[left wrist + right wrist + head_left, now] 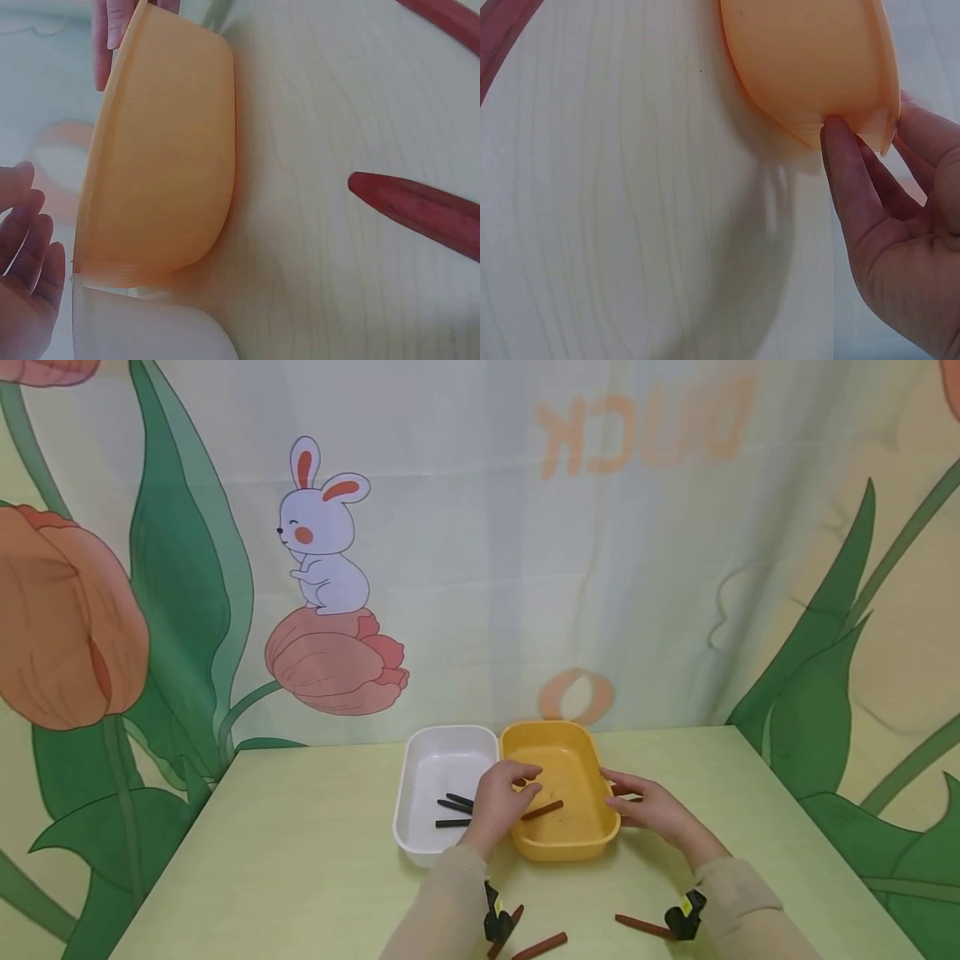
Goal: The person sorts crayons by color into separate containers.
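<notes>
My left hand (501, 802) hovers over the seam between the white tray (401, 814) and the yellow tray (566, 852). Its fingers are loosely bent, with nothing seen between them in the left wrist view. My right hand (656, 814) holds the right side of the yellow tray; in the right wrist view the thumb (847, 172) presses its outer wall and a finger lies at the rim. One reddish-brown crayon (543, 810) lies inside the yellow tray, partly behind the left hand. Several black crayons (453, 823) lie in the white tray, some ends hidden.
Near the table's front are three reddish-brown crayons: one under the left wrist camera (504, 935), another beside it (540, 946), and a third crayon (641, 926) by the right wrist camera. Behind the table hangs a printed curtain (465, 568).
</notes>
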`<state>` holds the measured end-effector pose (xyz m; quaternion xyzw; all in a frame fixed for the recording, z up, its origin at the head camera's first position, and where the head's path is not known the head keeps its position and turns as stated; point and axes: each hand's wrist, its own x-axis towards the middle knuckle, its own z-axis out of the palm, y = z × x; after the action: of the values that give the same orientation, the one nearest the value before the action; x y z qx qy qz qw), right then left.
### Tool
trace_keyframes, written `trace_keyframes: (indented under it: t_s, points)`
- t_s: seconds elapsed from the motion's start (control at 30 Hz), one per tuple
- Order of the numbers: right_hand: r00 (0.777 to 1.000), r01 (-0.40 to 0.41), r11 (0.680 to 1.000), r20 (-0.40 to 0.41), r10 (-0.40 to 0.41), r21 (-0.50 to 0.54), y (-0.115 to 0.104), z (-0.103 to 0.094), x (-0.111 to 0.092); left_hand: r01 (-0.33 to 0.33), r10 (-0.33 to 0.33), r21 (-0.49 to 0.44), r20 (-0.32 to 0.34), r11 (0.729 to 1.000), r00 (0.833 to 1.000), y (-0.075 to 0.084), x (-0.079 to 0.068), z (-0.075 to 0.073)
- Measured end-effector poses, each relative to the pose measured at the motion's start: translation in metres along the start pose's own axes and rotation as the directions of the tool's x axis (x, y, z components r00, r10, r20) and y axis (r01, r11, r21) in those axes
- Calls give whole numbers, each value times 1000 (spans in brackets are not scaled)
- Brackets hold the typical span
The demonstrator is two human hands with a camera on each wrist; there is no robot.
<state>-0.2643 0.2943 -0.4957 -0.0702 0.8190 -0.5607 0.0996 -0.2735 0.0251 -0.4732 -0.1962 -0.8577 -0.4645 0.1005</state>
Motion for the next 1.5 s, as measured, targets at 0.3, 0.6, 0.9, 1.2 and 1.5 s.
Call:
trace_keyframes:
  t_s: [0.3, 0.6, 0.9, 1.2, 1.5]
  points:
    - [1000, -19, 1000, -7, 19, -1, -1, 1, 0, -25, 25, -38, 14, 999, 1000, 2, -18, -3]
    - [999, -29, 999, -17, 29, -17, -3, 1, -1, -88, 88, -17, -2, 996, 996, 3, -30, -6]
    - [1000, -23, 1000, -6, 23, -4, -2, 1, -1, -164, 165, 69, -9, 984, 986, 9, -44, -17]
    - [1000, -14, 1000, -4, 14, -24, -2, 0, -2, -185, 187, 136, -4, 973, 982, 15, -61, -26]
    - [1000, -26, 999, -16, 26, -18, -2, 2, -1, -215, 214, 174, 22, 961, 976, 15, -82, -27]
